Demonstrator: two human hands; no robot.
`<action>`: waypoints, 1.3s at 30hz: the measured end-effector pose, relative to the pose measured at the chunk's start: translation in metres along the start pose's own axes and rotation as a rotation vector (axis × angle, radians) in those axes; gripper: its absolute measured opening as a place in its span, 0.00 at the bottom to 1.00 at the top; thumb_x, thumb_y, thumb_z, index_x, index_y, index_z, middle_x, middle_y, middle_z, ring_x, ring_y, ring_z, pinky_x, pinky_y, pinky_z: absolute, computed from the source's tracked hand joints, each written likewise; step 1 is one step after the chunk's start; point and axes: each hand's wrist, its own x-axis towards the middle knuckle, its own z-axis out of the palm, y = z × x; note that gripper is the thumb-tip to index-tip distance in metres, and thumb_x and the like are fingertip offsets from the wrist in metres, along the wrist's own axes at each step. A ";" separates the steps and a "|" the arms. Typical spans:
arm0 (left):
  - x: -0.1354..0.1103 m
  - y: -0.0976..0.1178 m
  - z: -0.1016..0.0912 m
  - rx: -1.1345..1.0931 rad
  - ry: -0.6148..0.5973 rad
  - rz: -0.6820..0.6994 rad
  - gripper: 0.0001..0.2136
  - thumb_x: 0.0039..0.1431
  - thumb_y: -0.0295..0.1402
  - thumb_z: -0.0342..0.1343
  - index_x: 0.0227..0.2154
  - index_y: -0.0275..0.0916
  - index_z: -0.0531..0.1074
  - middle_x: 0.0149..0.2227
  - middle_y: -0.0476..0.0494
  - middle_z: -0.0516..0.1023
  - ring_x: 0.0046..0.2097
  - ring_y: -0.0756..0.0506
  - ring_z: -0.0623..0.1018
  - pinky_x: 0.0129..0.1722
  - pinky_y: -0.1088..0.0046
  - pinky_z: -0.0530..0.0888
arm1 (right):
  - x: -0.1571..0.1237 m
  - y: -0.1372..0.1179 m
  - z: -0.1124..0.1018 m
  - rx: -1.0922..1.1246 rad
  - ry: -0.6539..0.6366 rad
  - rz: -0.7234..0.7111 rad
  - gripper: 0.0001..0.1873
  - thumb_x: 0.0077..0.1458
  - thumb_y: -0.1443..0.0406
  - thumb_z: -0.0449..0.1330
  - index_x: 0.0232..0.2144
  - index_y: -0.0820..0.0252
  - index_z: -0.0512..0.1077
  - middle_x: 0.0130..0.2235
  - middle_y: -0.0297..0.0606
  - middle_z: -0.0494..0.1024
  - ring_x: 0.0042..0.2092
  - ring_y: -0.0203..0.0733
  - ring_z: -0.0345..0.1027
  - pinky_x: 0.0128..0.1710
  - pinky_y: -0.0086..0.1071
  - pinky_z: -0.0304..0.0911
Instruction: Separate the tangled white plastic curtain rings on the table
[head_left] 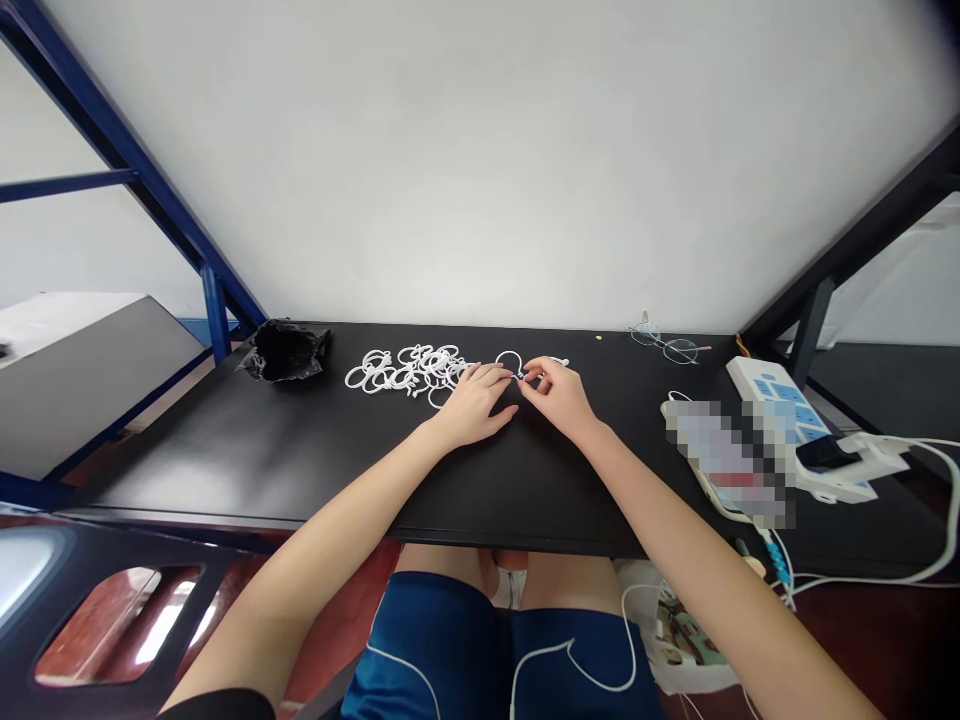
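Note:
On the black table (300, 460) lies a heap of several white plastic rings (409, 370), near the wall. My left hand (476, 402) and my right hand (559, 392) meet just right of the heap. Both pinch one white ring (510, 362) between their fingertips, the fingers curled in. Another small white piece (559, 361) lies just behind my right hand.
A crumpled black bag (285, 350) sits left of the rings. A pair of glasses (667, 345) lies at the back right. At the right edge are a white power strip (787, 410) with a plugged charger, white cables (930, 500) and a blurred flat object (724, 455).

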 end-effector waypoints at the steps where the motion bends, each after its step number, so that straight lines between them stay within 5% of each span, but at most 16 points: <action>1: 0.000 0.001 0.000 -0.006 0.005 0.005 0.16 0.62 0.38 0.51 0.50 0.39 0.69 0.54 0.37 0.71 0.60 0.37 0.65 0.61 0.51 0.59 | 0.000 0.000 0.001 0.005 0.002 -0.017 0.09 0.51 0.63 0.60 0.37 0.58 0.70 0.34 0.36 0.77 0.24 0.33 0.64 0.32 0.31 0.63; 23: 0.000 0.003 -0.007 -0.077 0.034 0.068 0.16 0.62 0.36 0.51 0.52 0.40 0.69 0.54 0.37 0.71 0.57 0.38 0.68 0.56 0.55 0.66 | 0.000 0.001 0.002 0.023 0.089 -0.063 0.07 0.54 0.62 0.58 0.32 0.58 0.75 0.30 0.36 0.76 0.28 0.37 0.67 0.32 0.32 0.66; 29: 0.001 -0.002 -0.011 -0.118 0.220 -0.045 0.13 0.63 0.33 0.49 0.49 0.41 0.68 0.54 0.38 0.70 0.56 0.40 0.69 0.56 0.55 0.67 | -0.001 -0.005 -0.001 0.058 0.075 -0.039 0.09 0.54 0.59 0.59 0.31 0.57 0.75 0.28 0.36 0.76 0.26 0.37 0.67 0.30 0.32 0.65; 32: 0.002 -0.006 -0.014 -0.160 0.300 -0.095 0.15 0.63 0.37 0.51 0.51 0.40 0.65 0.52 0.37 0.71 0.55 0.40 0.70 0.55 0.57 0.67 | -0.002 -0.009 0.000 0.179 0.063 -0.005 0.09 0.52 0.58 0.62 0.30 0.57 0.76 0.25 0.35 0.75 0.24 0.37 0.66 0.28 0.33 0.65; 39: 0.001 -0.006 -0.018 -0.222 0.224 -0.119 0.17 0.64 0.43 0.49 0.49 0.38 0.66 0.42 0.39 0.74 0.46 0.41 0.72 0.49 0.61 0.69 | 0.000 -0.017 0.001 0.629 -0.026 0.123 0.17 0.41 0.53 0.70 0.27 0.58 0.74 0.29 0.37 0.78 0.23 0.36 0.66 0.22 0.34 0.66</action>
